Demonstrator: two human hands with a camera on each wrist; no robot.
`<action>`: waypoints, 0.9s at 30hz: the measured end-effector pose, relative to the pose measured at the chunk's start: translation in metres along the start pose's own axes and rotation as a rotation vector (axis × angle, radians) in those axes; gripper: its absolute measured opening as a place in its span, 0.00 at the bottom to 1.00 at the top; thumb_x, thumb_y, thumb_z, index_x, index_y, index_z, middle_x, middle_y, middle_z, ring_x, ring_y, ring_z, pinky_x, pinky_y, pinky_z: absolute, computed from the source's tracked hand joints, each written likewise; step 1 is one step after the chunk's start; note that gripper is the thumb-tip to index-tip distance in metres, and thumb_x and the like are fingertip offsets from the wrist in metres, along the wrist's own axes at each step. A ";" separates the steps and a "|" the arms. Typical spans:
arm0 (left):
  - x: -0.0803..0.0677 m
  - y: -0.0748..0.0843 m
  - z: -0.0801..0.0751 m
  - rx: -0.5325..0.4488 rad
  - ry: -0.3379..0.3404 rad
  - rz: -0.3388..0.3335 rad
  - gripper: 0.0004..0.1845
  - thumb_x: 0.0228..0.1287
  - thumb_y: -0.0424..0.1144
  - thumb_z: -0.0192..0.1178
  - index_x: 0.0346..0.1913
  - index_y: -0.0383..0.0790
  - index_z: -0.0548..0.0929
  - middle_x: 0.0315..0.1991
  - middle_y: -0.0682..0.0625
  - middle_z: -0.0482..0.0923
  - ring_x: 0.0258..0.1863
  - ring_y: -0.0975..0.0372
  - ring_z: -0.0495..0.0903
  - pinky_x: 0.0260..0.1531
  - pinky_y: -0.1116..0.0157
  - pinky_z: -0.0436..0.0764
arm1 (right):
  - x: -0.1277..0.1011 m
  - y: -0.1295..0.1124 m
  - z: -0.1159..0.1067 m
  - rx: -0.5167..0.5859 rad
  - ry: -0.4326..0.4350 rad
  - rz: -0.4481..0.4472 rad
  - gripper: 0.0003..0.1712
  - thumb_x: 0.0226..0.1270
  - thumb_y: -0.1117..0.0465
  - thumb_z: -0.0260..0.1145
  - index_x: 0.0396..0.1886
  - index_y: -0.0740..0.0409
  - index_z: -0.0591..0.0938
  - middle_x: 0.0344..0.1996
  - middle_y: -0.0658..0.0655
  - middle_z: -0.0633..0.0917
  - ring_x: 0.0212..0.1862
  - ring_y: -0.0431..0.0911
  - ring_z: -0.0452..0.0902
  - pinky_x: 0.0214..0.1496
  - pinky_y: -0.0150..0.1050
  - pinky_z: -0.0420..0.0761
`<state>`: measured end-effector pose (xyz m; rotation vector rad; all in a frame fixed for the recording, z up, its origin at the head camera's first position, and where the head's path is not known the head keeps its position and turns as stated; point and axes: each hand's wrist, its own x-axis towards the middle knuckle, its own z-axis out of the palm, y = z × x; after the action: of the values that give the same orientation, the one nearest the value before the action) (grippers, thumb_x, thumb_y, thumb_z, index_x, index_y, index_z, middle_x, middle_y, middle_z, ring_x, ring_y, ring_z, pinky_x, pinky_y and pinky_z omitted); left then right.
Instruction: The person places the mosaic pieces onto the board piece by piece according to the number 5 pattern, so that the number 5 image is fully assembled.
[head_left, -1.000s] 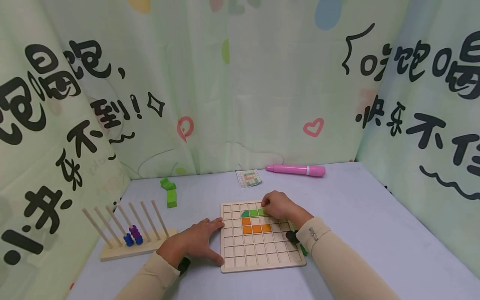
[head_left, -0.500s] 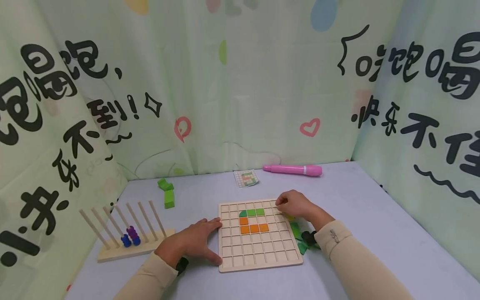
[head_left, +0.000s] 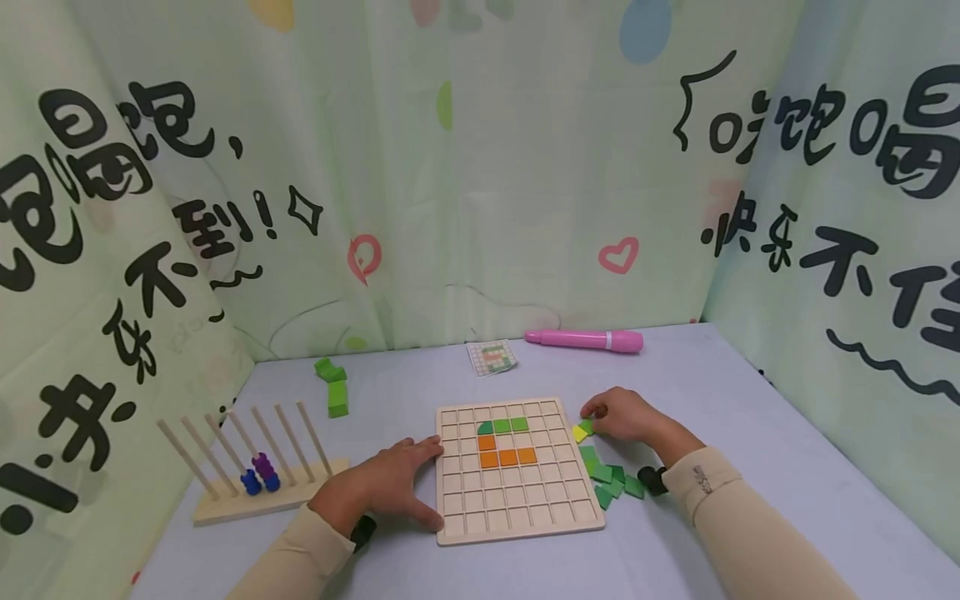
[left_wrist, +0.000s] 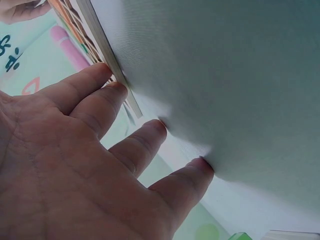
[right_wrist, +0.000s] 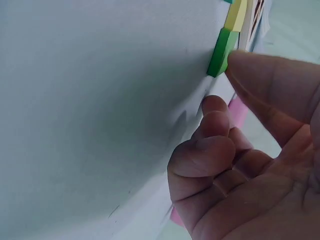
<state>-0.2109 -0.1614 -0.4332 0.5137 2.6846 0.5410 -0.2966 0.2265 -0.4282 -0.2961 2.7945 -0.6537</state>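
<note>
In the head view a square wooden grid board (head_left: pixel 519 500) lies on the table, holding a row of green tiles (head_left: pixel 510 426) and several orange tiles (head_left: pixel 508 457). My left hand (head_left: pixel 386 486) rests at its left edge, fingers spread, with thumb and fingertips against the rim. Right of the board, my right hand (head_left: pixel 626 414) is down at a light green tile (right_wrist: pixel 222 52). Its thumb touches that tile in the right wrist view, while the other fingers curl loosely, apart from it. A yellow tile (head_left: pixel 579 433) lies beside the green one.
Several green tiles (head_left: pixel 606 481) lie loose along the board's right side. A peg stand (head_left: pixel 273 504) with blue and purple beads is at left, green blocks (head_left: pixel 338 398) behind it. A pattern card (head_left: pixel 491 358) and pink marker (head_left: pixel 577 339) lie at the back.
My right hand has moved right, off the board's top row to the loose tiles beside it. A further green tile now shows in that row. My left hand stays at the rim.
</note>
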 end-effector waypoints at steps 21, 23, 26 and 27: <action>0.001 -0.002 0.001 0.000 -0.001 0.001 0.57 0.42 0.61 0.83 0.77 0.45 0.69 0.81 0.52 0.62 0.80 0.43 0.58 0.74 0.39 0.64 | -0.005 0.007 0.004 0.023 0.077 -0.028 0.09 0.63 0.66 0.73 0.40 0.59 0.81 0.33 0.54 0.79 0.39 0.48 0.73 0.42 0.42 0.76; 0.001 -0.002 0.001 -0.001 -0.002 -0.005 0.57 0.42 0.61 0.83 0.77 0.46 0.69 0.81 0.52 0.62 0.80 0.43 0.58 0.74 0.39 0.64 | -0.005 0.009 0.004 0.042 0.088 -0.032 0.09 0.63 0.66 0.73 0.40 0.59 0.81 0.32 0.53 0.79 0.39 0.47 0.73 0.42 0.42 0.75; 0.001 -0.002 0.001 -0.001 -0.003 -0.009 0.57 0.42 0.61 0.83 0.77 0.46 0.70 0.81 0.53 0.62 0.80 0.43 0.58 0.74 0.39 0.64 | -0.006 0.011 0.002 0.069 0.111 -0.039 0.07 0.64 0.65 0.72 0.40 0.59 0.82 0.32 0.53 0.79 0.38 0.47 0.73 0.41 0.41 0.74; 0.001 -0.002 0.001 -0.001 -0.004 -0.007 0.57 0.42 0.61 0.83 0.77 0.46 0.69 0.81 0.53 0.62 0.80 0.43 0.58 0.74 0.39 0.64 | -0.006 0.012 0.001 0.075 0.121 -0.041 0.06 0.65 0.65 0.71 0.40 0.59 0.83 0.32 0.53 0.80 0.38 0.47 0.73 0.41 0.40 0.74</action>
<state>-0.2121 -0.1627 -0.4350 0.5040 2.6814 0.5386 -0.2925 0.2380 -0.4331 -0.3099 2.8769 -0.8097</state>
